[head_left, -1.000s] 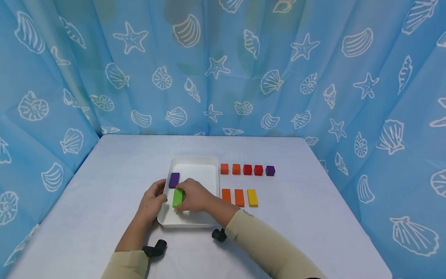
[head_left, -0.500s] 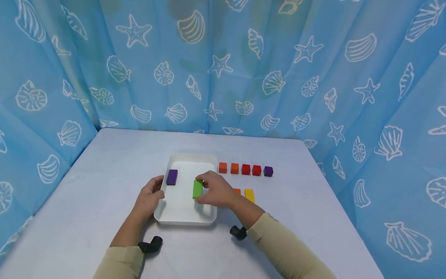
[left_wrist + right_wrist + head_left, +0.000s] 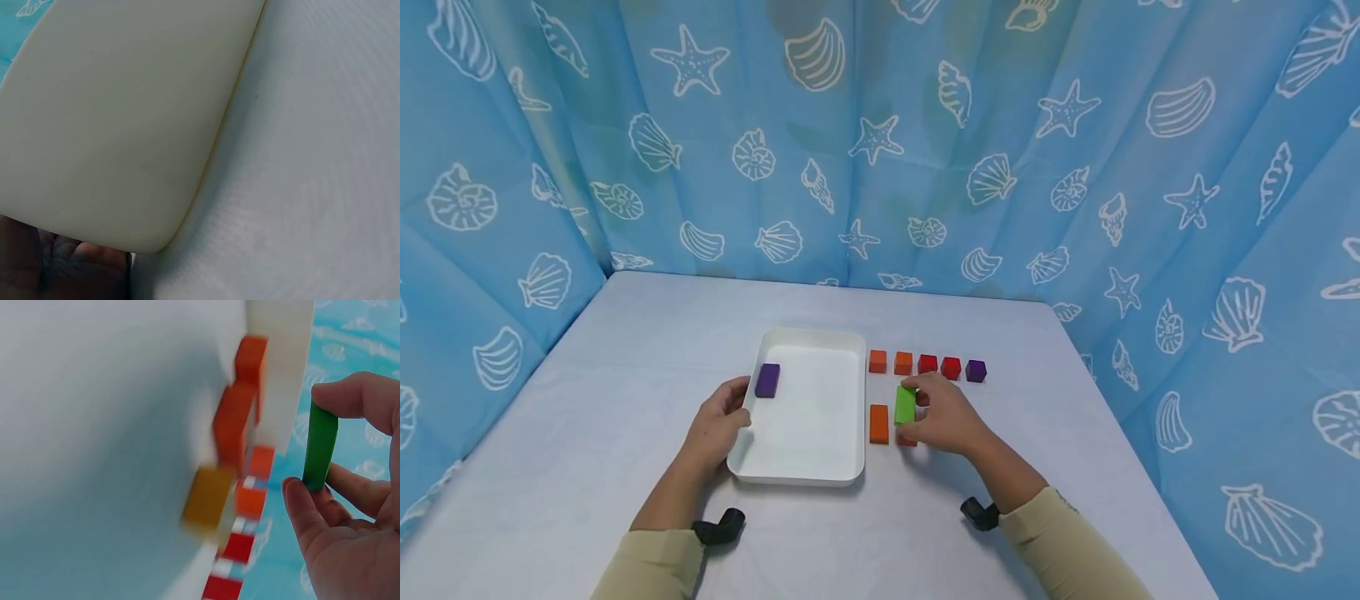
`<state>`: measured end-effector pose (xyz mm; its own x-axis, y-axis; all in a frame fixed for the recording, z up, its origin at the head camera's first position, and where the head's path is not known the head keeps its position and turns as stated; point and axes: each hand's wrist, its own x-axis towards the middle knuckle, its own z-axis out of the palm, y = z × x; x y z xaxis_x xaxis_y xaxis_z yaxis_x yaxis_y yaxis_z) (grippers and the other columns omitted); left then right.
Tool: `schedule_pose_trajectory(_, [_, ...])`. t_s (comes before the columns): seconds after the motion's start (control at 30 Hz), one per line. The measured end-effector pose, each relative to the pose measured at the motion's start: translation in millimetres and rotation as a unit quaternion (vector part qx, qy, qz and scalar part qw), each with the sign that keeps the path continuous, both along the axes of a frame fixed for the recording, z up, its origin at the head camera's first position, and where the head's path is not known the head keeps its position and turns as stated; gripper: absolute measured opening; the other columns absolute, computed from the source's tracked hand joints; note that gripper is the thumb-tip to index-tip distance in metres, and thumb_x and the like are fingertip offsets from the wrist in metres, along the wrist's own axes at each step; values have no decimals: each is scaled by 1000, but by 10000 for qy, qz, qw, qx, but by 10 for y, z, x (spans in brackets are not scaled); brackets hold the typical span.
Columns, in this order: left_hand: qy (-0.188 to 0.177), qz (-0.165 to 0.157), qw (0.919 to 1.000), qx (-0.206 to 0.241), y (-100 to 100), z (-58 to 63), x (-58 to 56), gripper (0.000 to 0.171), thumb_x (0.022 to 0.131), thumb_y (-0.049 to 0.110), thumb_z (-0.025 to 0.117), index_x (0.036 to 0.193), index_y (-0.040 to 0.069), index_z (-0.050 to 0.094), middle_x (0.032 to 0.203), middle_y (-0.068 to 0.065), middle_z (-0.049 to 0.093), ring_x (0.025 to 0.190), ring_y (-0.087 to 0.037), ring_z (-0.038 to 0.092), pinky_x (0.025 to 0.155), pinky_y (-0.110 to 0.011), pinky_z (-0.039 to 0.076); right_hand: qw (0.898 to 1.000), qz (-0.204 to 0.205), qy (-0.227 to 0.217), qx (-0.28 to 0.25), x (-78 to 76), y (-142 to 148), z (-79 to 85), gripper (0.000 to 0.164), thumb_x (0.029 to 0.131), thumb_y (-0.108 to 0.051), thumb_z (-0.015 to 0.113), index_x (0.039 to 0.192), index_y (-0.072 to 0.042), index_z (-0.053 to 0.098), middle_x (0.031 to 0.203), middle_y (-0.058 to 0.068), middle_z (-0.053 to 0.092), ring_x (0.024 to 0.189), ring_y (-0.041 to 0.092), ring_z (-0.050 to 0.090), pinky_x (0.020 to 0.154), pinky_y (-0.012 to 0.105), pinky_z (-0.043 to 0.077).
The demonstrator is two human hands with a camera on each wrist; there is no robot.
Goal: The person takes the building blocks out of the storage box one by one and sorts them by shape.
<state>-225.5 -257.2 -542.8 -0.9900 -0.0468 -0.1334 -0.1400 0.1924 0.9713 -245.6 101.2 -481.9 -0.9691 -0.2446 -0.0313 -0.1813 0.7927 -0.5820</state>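
My right hand [image 3: 951, 421] pinches a green rectangular block [image 3: 905, 405] between thumb and fingertips, raised over the row of blocks right of the tray. The right wrist view shows the green block [image 3: 320, 447] held by its two ends. Below it lies an orange block [image 3: 907, 438], mostly covered in the head view, and another orange block [image 3: 878, 425] beside the tray. A yellow block [image 3: 208, 497] appears only in the right wrist view. My left hand [image 3: 715, 425] holds the left rim of the white tray [image 3: 812, 408]. One purple block [image 3: 767, 380] lies inside the tray.
Behind the blocks runs a row of small cubes: an orange cube [image 3: 877, 361], a second orange one, two red cubes [image 3: 951, 368] and a purple cube [image 3: 976, 371]. A white cloth covers the table [image 3: 647, 350]. A blue shell-patterned curtain [image 3: 865, 208] surrounds it.
My right hand has lifted the green block out of the tray and carried it rightward over the orange blocks. My left hand stays at the tray's rim.
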Motion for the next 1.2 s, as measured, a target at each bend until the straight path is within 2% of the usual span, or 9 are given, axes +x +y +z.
schedule_pose_trajectory(0.27, [-40, 3, 9999, -120, 1, 40, -2, 71, 93, 0, 49, 163, 2, 36, 166, -21, 39, 154, -41, 34, 125, -58, 26, 9989, -414, -158, 145, 36, 516, -135, 70, 75, -19, 93, 138, -10, 65, 136, 6, 62, 117, 26, 63, 94, 44, 61])
schedule_pose_trajectory(0.47, [10, 47, 9998, -179, -23, 44, 16, 70, 95, 0, 49, 163, 1, 35, 166, -21, 39, 154, -41, 34, 125, -59, 26, 9977, -603, -293, -52, 0, 648, -172, 62, 80, -20, 90, 136, -9, 66, 130, 7, 65, 114, 27, 64, 97, 45, 60])
schedule_pose_trajectory(0.73, [-4, 93, 9999, -142, 6, 45, 25, 70, 94, -1, 49, 163, 1, 36, 165, -21, 39, 153, -41, 35, 125, -58, 27, 9984, -427, -361, 125, -33, 661, -164, 64, 78, -21, 90, 136, -8, 67, 129, 7, 65, 112, 26, 63, 95, 44, 61])
schedule_pose_trajectory(1.07, [18, 74, 9998, -176, 47, 51, 30, 70, 94, -1, 49, 163, 1, 36, 166, -22, 38, 154, -41, 34, 125, -58, 27, 9957, -210, -213, 881, -35, 851, -164, 72, 76, -21, 91, 141, -5, 66, 134, 10, 65, 110, 25, 63, 93, 44, 62])
schedule_pose_trajectory(1.2, [-75, 69, 9998, -178, 55, 54, 39, 70, 94, -1, 49, 163, 1, 35, 167, -22, 37, 154, -41, 33, 125, -58, 26, 9919, -46, -382, 1212, -34, 936, -207, 75, 73, -23, 93, 141, -7, 66, 132, 8, 66, 112, 25, 61, 97, 47, 60])
